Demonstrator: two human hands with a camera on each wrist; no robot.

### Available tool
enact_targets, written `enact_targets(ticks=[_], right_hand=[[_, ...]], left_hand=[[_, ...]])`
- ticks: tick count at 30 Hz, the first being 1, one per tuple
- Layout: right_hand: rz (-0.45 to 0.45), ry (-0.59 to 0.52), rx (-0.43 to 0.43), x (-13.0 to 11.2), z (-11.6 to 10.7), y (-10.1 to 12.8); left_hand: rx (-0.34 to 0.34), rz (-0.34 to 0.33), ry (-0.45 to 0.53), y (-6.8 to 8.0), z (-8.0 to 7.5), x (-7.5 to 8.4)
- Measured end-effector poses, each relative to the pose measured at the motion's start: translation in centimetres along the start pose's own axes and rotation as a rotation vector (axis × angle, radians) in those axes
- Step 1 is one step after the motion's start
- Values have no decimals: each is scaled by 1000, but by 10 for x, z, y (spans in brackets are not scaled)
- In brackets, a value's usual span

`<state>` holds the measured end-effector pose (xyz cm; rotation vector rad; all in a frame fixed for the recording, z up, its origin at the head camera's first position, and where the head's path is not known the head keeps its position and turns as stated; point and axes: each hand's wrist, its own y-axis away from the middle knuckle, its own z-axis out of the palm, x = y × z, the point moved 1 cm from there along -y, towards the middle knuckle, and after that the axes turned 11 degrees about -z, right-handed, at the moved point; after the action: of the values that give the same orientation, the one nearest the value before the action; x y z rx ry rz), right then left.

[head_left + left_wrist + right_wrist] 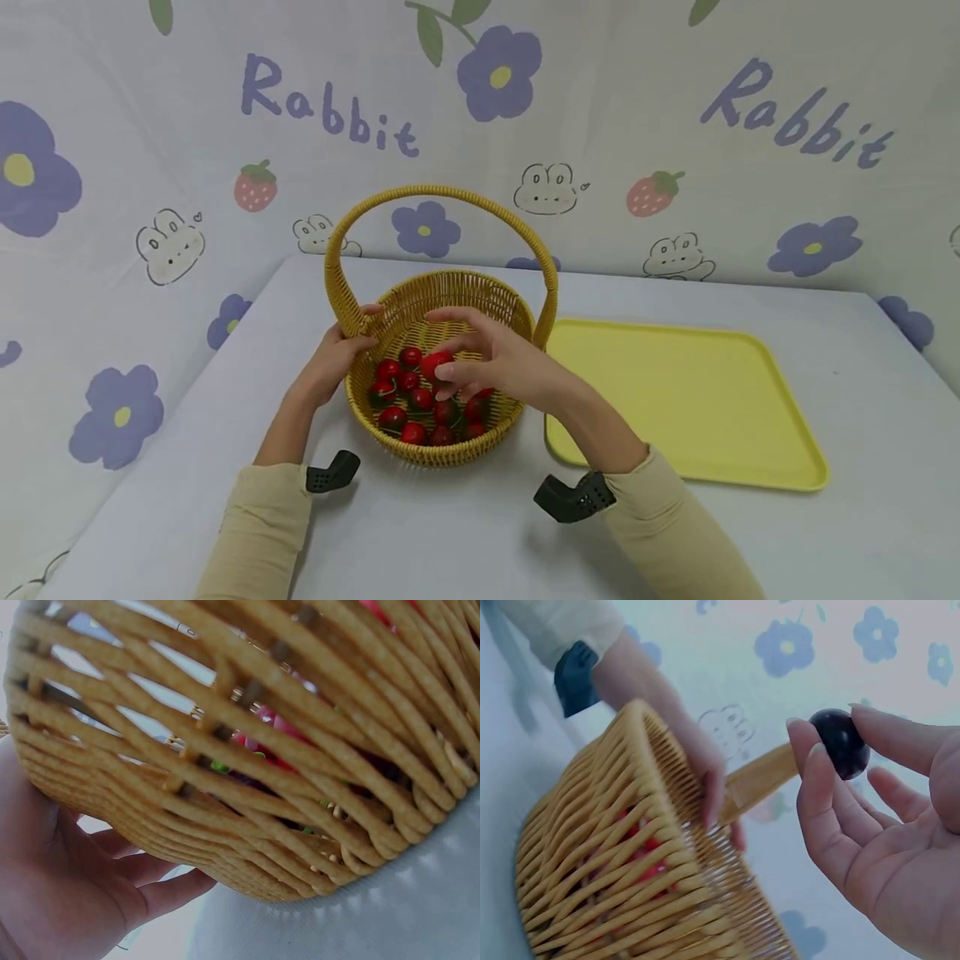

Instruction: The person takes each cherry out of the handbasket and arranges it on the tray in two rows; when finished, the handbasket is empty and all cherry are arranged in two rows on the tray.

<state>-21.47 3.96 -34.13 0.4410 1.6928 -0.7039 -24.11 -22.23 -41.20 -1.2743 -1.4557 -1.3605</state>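
A yellow woven basket (427,455) with a tall arched handle (442,192) stands upright on the white table. My left hand (328,360) grips its left rim at the foot of the handle. In the left wrist view, that hand (82,885) lies along the outside of the wicker wall. Several glossy red cherries (414,432), some with green stems, lie in the bottom of the basket. Above them, my right hand (517,362) pinches one cherry (840,744) between thumb and fingertips; it looks red from the head and nearly black in the right wrist view.
Just right of the basket lies a flat yellow tray (675,400) with a low raised rim. A white cloth (600,125) printed with flowers, rabbits and strawberries hangs behind the table. Each wrist carries a black camera mount (573,497).
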Motion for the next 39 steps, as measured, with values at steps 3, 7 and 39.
enact_targets(ticks=[3,7,39], right_hand=[[-27,-20,2,-11,-1,7],[-28,-59,22,-24,-5,18],[-189,-167,322,-38,-96,68]], left_hand=[[-7,5,0,-2,-1,1],[-13,11,-8,-3,-1,1],[-20,14,-37,-5,3,3]])
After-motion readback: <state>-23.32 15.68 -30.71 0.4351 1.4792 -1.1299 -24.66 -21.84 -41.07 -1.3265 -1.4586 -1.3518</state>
